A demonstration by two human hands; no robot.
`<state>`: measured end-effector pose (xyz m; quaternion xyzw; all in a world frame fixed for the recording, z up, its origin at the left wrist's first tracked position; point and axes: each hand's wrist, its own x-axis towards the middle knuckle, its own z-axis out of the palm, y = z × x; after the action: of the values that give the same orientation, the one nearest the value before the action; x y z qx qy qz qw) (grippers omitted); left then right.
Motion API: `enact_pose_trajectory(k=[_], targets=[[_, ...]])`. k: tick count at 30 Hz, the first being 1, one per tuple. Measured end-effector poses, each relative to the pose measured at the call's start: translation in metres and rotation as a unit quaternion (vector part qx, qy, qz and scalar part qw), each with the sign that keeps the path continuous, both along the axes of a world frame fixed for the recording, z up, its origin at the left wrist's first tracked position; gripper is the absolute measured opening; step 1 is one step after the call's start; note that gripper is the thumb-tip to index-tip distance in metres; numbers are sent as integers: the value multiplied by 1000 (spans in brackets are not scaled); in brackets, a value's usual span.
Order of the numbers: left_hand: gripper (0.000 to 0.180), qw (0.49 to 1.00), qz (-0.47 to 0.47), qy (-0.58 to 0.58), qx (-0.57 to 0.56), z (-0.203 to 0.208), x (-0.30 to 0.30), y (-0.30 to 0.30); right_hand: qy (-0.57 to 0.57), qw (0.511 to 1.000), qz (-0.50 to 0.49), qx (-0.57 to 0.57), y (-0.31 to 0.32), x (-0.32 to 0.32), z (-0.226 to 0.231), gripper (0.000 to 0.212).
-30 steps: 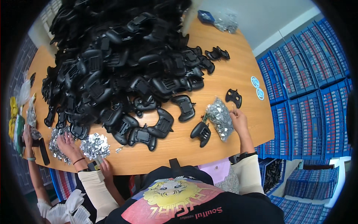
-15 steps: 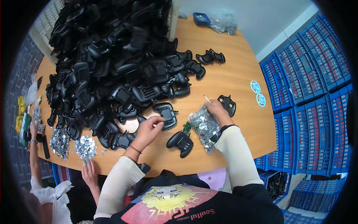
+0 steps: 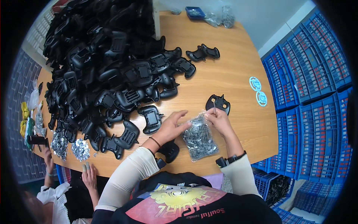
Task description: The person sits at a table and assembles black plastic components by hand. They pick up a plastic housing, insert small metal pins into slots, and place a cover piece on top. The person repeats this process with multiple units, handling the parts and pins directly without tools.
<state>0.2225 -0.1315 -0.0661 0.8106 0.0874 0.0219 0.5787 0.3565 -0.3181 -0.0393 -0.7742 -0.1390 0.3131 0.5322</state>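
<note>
A clear plastic bag of small metal parts (image 3: 199, 140) lies on the wooden table (image 3: 231, 67) in front of me. My left hand (image 3: 171, 126) rests on the bag's left top corner with fingers spread. My right hand (image 3: 219, 120) pinches a thin metal piece at the bag's upper right edge. Just beyond my right hand sits a flat black controller plate (image 3: 218, 103). A black controller shell (image 3: 168, 151) lies under my left forearm, and another shell (image 3: 151, 118) sits left of my left hand.
A big heap of black controller shells (image 3: 108, 63) covers the table's left and far side. Two round blue stickers (image 3: 258, 91) lie at the right. Blue bin racks (image 3: 313, 93) stand beyond the table. Another person's hand (image 3: 89, 175) is near piles of small metal parts (image 3: 80, 149).
My left hand left the controller shell and moved right onto the bag. My right hand stayed at the bag's top. The view shifted closer to the table.
</note>
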Motion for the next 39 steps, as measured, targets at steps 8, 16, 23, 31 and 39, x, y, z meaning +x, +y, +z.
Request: enact_pose_trajectory(k=[8,16,23,31,39], targets=[[35,952,-88,61,-288,34,-1,-3,-44,991,-44,119,-23,-46,68,7],[33,931,-26,-20,-363,44,-28,21,-66,980,-27,185,-6,-59,117,8],[51,901,-56,-162,-399,77,-67,56,75,932,50,351,42,-74,176,9],[52,899,120,-237,-349,113,-203,89,275,828,203,444,122,-137,159,15],[39,902,276,-152,-295,68,-315,64,475,829,155,251,194,-205,34,10]])
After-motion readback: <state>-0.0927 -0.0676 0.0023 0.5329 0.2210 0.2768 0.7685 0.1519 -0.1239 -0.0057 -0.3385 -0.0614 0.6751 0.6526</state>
